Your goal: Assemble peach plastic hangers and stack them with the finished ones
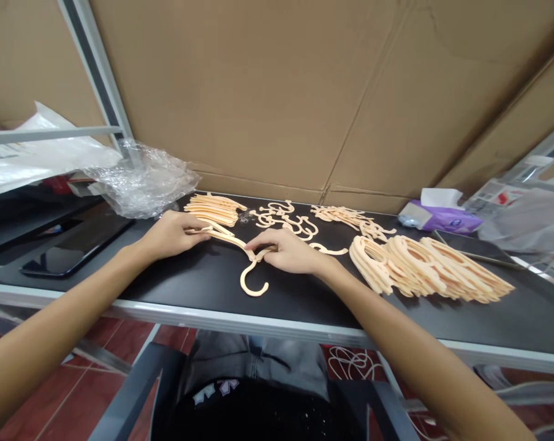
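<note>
1. You pinch a cream plastic hanger (231,239) between both hands just above the black bench (203,291), its hook (254,293) turned toward you.
2. Your left hand (176,235) grips one arm; your right hand (286,250) closes around the neck, beside the hook.
3. The hanger looks light, stiff and smooth, perhaps slightly slippery; its thin arms could crack if bent.
4. The thick neck likely offers your firmest hold, with stacked hangers (436,275) lying to your right.

The left forearm (81,309) and the right forearm (410,343) reach forward, coming nearer together. The left hand (172,235) makes a pinch; the right hand (290,251) pinches also, its fingers pointing to the left.
</note>
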Available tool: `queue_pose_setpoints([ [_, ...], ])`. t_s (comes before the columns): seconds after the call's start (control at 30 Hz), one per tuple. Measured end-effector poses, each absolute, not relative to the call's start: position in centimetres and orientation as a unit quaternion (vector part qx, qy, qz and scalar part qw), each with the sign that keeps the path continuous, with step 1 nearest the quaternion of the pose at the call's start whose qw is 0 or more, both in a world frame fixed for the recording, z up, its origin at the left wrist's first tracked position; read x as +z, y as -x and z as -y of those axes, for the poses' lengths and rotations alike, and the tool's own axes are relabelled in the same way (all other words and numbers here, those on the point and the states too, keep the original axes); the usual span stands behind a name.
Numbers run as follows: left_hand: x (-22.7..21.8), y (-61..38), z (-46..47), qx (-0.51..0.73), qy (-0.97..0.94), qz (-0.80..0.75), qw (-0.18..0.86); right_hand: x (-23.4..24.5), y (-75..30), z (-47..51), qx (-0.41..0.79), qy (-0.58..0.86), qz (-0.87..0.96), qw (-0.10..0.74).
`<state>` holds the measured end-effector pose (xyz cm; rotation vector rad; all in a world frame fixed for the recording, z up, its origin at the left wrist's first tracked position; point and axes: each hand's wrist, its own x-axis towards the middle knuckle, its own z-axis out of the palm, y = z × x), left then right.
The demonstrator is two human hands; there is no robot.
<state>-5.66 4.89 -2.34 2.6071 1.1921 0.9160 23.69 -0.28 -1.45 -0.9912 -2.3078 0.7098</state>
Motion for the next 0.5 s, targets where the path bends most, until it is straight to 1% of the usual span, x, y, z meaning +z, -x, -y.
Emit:
queue_pose_setpoints([
  [0.1, -2.4, 5.6, -4.9, 0.3, -0.86, -0.409, 0.065, -1.6, -23.3, 0.3, 0.242, 0.369, 0.852, 0.282],
  [0.33, -2.0, 5.2, -4.2, 0.271, -0.871, -0.404, 0.068, -1.5, -22.6, 0.3, 0.149, 0.384, 0.841, 0.351],
  [0.4, -1.9, 5.1, -4.0, 0.259, -0.878, -0.396, 0.074, -1.4, -22.2, 0.3, 0.124, 0.391, 0.842, 0.35],
  [0.5, -1.8, 4.8, -3.8, 0.253, -0.886, -0.381, 0.074, -1.3, -21.1, 0.1, 0.093, 0.386, 0.86, 0.32],
])
